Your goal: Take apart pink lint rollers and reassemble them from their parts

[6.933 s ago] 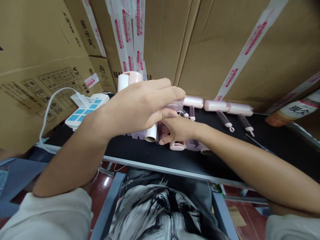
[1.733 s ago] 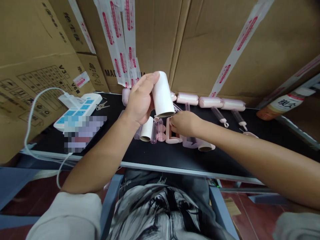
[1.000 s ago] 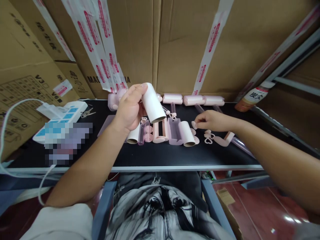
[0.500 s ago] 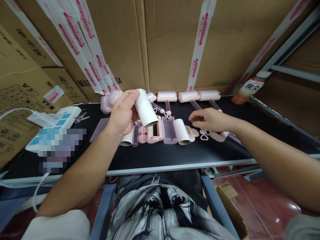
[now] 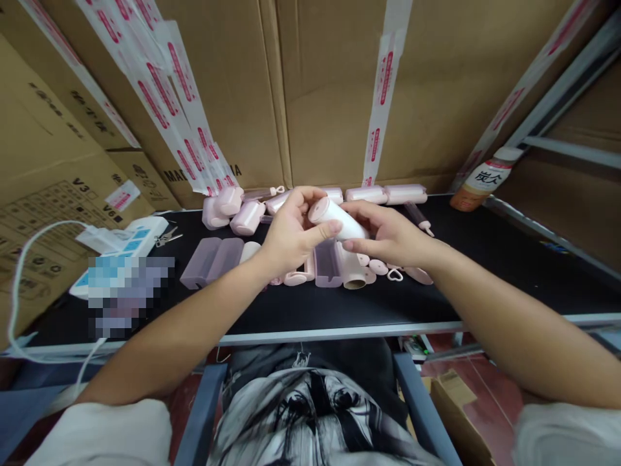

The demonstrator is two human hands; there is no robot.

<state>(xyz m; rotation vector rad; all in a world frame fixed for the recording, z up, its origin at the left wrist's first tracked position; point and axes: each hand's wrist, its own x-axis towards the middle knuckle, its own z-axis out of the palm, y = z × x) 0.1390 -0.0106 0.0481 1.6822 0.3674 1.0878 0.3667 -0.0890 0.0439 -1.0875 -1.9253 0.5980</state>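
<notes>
- I'm seeing both bare hands meeting over the middle of the bench (image 5: 509,285), off its surface, nearer the back edge than it looks from the arms.
- The left hand (image 5: 295,226) is grasping the capped end of a white roll (image 5: 346,223), its thumb pressing on the near side and its fingers curling behind.
- The right hand (image 5: 388,236) is grasping the roll's other end, fingers reaching over the top and thumb bracing below; that end is hiding in the grip, so I can't make it out.
- The roll is slanting between the hands, a pink disc (image 5: 320,209) covering its raised left end.
- Below, a purple cover (image 5: 328,270) and a second roll (image 5: 350,266) are lying side by side, the roll's brown core facing the front edge; loose discs (image 5: 378,266) and a heart-shaped ring (image 5: 395,275) are lying to their right.
- Two purple covers (image 5: 200,264) are sitting toward the left end.
- Pink rollers (image 5: 406,193) are lying along the back edge, with a bottle (image 5: 485,181) sitting farther right.
- Near the left end I'm spotting a power strip (image 5: 121,254), with keys (image 5: 167,237) lying just beside it.
</notes>
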